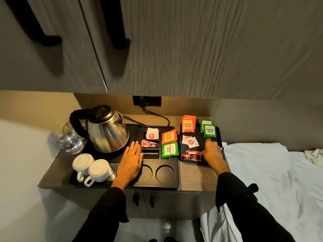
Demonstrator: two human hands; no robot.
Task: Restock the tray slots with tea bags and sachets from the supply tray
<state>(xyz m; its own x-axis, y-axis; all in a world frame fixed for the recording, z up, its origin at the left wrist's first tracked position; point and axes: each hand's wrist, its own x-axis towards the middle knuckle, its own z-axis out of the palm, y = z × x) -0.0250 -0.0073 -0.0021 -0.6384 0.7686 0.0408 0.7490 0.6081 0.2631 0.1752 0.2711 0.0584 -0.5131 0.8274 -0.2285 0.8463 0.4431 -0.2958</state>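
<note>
The black slotted tray (175, 173) holds a white sachet (152, 133), red sachets (150, 144), an orange Classic Assam bag (168, 136) and a green Premium Green bag (169, 149); one slot (150, 154) is bare. The supply tray (218, 130) to the right carries orange bags (188, 124), green bags (209, 131), white sachets (190, 142) and red sachets (191, 155). My left hand (131, 160) lies flat and open on the slotted tray. My right hand (211, 151) reaches into the supply tray, fingertips touching the lower edge of the front green bag.
A steel kettle (107, 131) stands on the tray's left part, its cord running to a wall socket (146, 100). Two upturned white cups (91, 167) and water glasses (70, 142) sit at the left. Two round cup recesses (165, 173) lie in front. A white bed (272, 180) adjoins on the right.
</note>
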